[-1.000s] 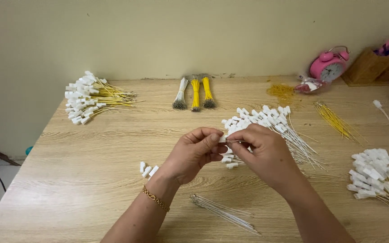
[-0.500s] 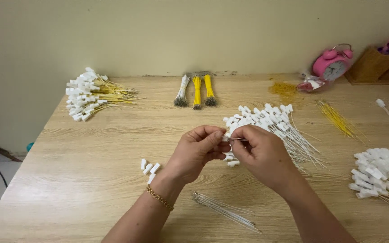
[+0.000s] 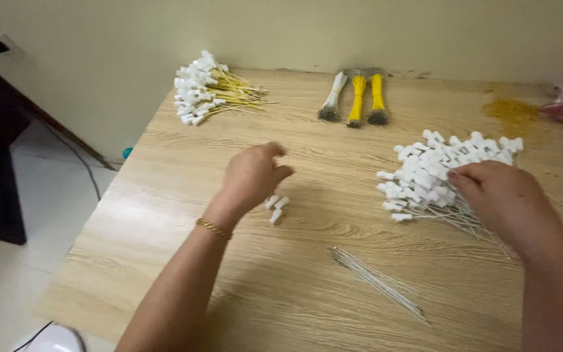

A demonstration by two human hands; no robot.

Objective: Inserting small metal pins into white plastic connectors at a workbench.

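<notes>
Resting on the pile of white-capped wires (image 3: 447,171), the right hand (image 3: 500,199) lies palm down with its fingers curled into the near edge of the heap; whether it grips any one wire cannot be told. Left hand (image 3: 252,177) hovers over the wooden desk (image 3: 184,215), fingers loosely bent, nothing held, just above three small white caps (image 3: 276,207) lying loose on the wood. A gold bracelet (image 3: 213,227) circles the left wrist.

Pile sits right of centre, caps toward the wall, thin grey wires trailing toward the near edge under the right hand. A thin bundle of bare grey wires (image 3: 379,281) lies slantwise on the near part of the desk, between the two forearms and apart from both hands.

Far left corner: a second heap of white-capped yellow wires (image 3: 213,91). Far centre, against the wall: three bundles side by side, one white (image 3: 333,101) and two yellow (image 3: 366,98). A yellow smudge of wire scraps (image 3: 513,109) at far right.
</notes>
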